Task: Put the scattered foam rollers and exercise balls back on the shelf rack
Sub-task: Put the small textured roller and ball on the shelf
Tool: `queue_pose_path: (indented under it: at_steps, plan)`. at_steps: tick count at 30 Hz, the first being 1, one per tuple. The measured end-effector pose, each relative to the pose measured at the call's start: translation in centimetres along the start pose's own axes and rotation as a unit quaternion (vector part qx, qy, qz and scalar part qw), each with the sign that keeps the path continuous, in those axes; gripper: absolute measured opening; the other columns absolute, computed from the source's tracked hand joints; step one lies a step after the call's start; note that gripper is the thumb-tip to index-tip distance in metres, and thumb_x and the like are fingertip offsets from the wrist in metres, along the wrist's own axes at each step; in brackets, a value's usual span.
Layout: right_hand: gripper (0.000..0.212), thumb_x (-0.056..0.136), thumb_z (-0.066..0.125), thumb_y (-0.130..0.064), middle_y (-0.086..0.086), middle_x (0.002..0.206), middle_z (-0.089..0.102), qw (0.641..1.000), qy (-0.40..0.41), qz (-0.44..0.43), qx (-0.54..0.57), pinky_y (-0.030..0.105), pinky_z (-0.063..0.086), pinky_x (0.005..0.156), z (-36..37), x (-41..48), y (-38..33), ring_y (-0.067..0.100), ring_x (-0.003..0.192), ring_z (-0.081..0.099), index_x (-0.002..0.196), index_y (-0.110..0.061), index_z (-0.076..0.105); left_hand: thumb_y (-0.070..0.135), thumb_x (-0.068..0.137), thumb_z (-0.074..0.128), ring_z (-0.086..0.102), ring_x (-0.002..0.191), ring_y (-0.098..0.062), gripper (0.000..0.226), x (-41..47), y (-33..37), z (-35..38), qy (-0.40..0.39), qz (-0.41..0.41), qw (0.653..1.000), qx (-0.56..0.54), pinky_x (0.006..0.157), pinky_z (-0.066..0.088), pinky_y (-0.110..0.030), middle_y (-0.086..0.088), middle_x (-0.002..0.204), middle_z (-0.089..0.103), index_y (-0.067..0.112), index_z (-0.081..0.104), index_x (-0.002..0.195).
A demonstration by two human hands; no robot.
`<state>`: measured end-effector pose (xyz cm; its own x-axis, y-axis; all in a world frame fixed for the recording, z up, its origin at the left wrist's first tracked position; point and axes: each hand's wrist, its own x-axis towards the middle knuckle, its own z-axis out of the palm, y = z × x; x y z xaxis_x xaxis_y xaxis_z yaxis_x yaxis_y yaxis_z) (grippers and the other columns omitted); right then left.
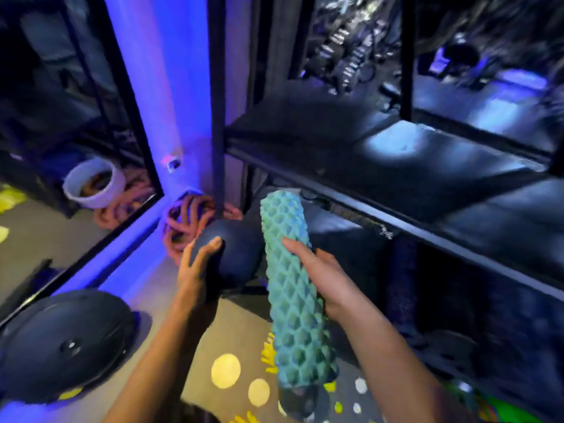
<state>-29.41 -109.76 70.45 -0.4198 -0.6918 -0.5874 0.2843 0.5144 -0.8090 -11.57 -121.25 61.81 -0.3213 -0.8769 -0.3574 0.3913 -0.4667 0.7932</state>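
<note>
Though what the dark rack (351, 193) holds is hard to tell, the task looks underway. The roller (293, 315), wrapped in the right hand (323, 276), and the ball (241, 254), cupped by the left hand (198, 264), hang just before it, unshelved.

Left hand (197, 270): bare forearm reaching forward from lower centre, palm against the near side of a dark ball (241, 254), thumb on top, fingers curved round its left side. Right hand (328, 285): bare forearm entering from lower right, fingers wrapped behind a teal foam roller (294, 331), thumb stretched up its front. Hands side by side, not touching.
</note>
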Motion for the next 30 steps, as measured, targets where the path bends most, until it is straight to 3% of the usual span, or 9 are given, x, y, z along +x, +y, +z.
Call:
queue_pose_path:
  at_steps: [2,4,7,9,13,17,20,24,30]
  plan:
    - [0.075,0.07,0.086,-0.057,0.006,0.104,0.078,0.999,0.017,-0.019,0.032,0.043,0.062,0.085,-3.5,-2.2,-1.6,0.024,0.092,0.077,0.127,-0.016,0.061,0.046,0.076,0.084,0.056,0.136,-0.032,0.085,-0.3,-0.2,3.1,-0.027,0.02,0.999,0.006,0.116,0.037,-0.061,-0.011,0.146,0.059,0.023,0.049,0.15]
    - [0.075,0.071,0.086,-0.055,0.006,0.105,0.078,0.996,0.029,-0.043,0.079,0.039,0.063,0.076,-7.6,-4.5,-3.1,0.024,0.091,0.077,0.129,-0.016,0.059,0.045,0.08,0.078,0.058,0.132,-0.031,0.071,-2.1,-0.1,7.5,-0.047,0.028,0.998,0.013,0.114,0.041,-0.059,-0.01,0.144,0.061,0.023,0.055,0.144]
    - [0.066,0.077,0.082,-0.051,0.006,0.102,0.079,0.989,0.072,-0.079,0.106,0.032,0.061,0.063,-14.2,-7.5,-5.1,0.024,0.086,0.078,0.128,-0.015,0.06,0.028,0.092,0.067,0.073,0.1,-0.01,0.042,-6.0,-0.9,15.4,-0.114,0.045,0.991,0.06,0.08,0.063,-0.027,-0.001,0.121,0.069,0.022,0.056,0.132]
    - [0.075,0.073,0.085,-0.055,0.008,0.103,0.078,0.985,0.1,-0.099,0.103,0.038,0.063,0.067,-18.6,-8.9,-5.4,0.026,0.086,0.078,0.129,-0.014,0.057,0.022,0.096,0.062,0.072,0.08,0.003,0.036,-7.7,-2.3,20.3,-0.126,0.068,0.987,0.072,0.058,0.057,-0.017,0.006,0.107,0.07,0.022,0.054,0.131]
    - [0.081,0.066,0.087,-0.058,0.013,0.101,0.078,0.979,0.142,-0.116,0.09,0.047,0.062,0.079,-28.5,-10.6,-5.1,0.032,0.088,0.077,0.124,-0.007,0.063,0.032,0.08,0.076,0.068,0.117,-0.033,0.058,-11.2,-7.2,29.2,-0.149,0.046,0.987,0.032,0.085,0.061,-0.049,-0.006,0.123,0.073,0.018,0.06,0.134]
    - [0.066,0.072,0.088,-0.051,0.017,0.097,0.078,0.97,0.19,-0.12,0.092,0.052,0.063,0.076,-38.5,-11.6,-4.4,0.036,0.086,0.076,0.112,-0.002,0.068,0.022,0.095,0.067,0.073,0.104,-0.015,0.038,-15.0,-12.0,36.8,-0.158,0.028,0.986,0.047,0.079,0.063,-0.04,0.001,0.11,0.074,0.016,0.062,0.132]
    - [0.063,0.068,0.089,-0.05,0.023,0.099,0.076,0.962,0.228,-0.124,0.086,0.058,0.06,0.074,-44.1,-10.4,-4.7,0.035,0.084,0.075,0.104,0.0,0.073,0.03,0.088,0.073,0.069,0.111,-0.027,0.045,-16.4,-14.8,40.8,-0.137,-0.03,0.99,0.019,0.082,0.06,-0.059,0.0,0.122,0.072,0.027,0.064,0.132]
    - [0.042,0.082,0.082,-0.032,0.018,0.096,0.076,0.958,0.229,-0.148,0.094,0.034,0.059,0.053,-48.7,-6.9,-6.6,0.024,0.064,0.069,0.11,-0.001,0.072,0.031,0.089,0.071,0.068,0.112,-0.025,0.046,-16.7,-16.9,42.9,-0.1,-0.018,0.995,0.007,0.065,0.061,-0.041,0.002,0.126,0.071,0.03,0.062,0.134]
    - [0.053,0.088,0.071,-0.044,0.002,0.113,0.061,0.94,0.287,-0.149,-0.108,0.027,0.052,0.063,-51.2,-2.0,-7.5,0.016,0.082,0.061,0.131,-0.021,0.053,0.028,0.091,0.068,0.069,0.113,-0.028,0.037,-15.2,-16.3,42.1,-0.073,0.026,0.997,0.025,0.068,0.058,-0.033,-0.003,0.124,0.074,0.027,0.067,0.128]
